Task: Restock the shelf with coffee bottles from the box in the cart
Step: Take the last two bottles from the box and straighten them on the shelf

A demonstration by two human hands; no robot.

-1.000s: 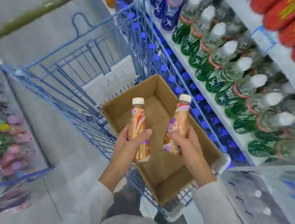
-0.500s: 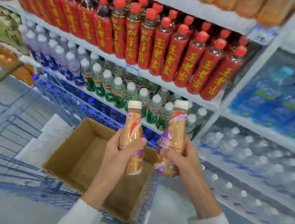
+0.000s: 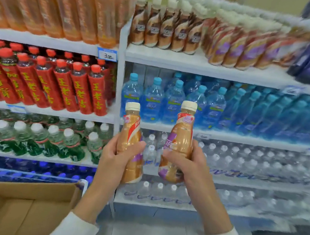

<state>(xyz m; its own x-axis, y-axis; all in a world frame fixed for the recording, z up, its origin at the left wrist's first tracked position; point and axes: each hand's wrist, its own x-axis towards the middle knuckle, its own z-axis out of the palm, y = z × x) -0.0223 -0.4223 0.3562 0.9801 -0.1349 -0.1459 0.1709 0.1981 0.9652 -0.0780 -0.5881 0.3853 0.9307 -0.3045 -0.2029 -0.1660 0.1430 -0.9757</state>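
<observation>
My left hand (image 3: pixel 114 159) grips a tan coffee bottle (image 3: pixel 131 134) with a cream cap, held upright. In my right hand (image 3: pixel 185 162) is a second coffee bottle (image 3: pixel 182 138), tilted slightly right, with a purple and red label. Both are raised in front of the shelves, at the height of the water bottles. The open cardboard box (image 3: pixel 21 210) sits at the lower left; the part of its inside in view looks bare. On the top shelf (image 3: pixel 196 63), upper right, stand rows of similar coffee bottles (image 3: pixel 233 47).
Orange drink bottles (image 3: pixel 56 5) fill the top left shelf. Below are red-labelled bottles (image 3: pixel 56 83), green bottles (image 3: pixel 36 138) and blue water bottles (image 3: pixel 171 101). Clear water packs (image 3: pixel 242 161) fill the lower right. A white upright post (image 3: pixel 120 74) divides the shelf bays.
The view has swung up from the cart to face the shelves. Both hands kept their bottles and rose with them; the box now lies at the lower left.
</observation>
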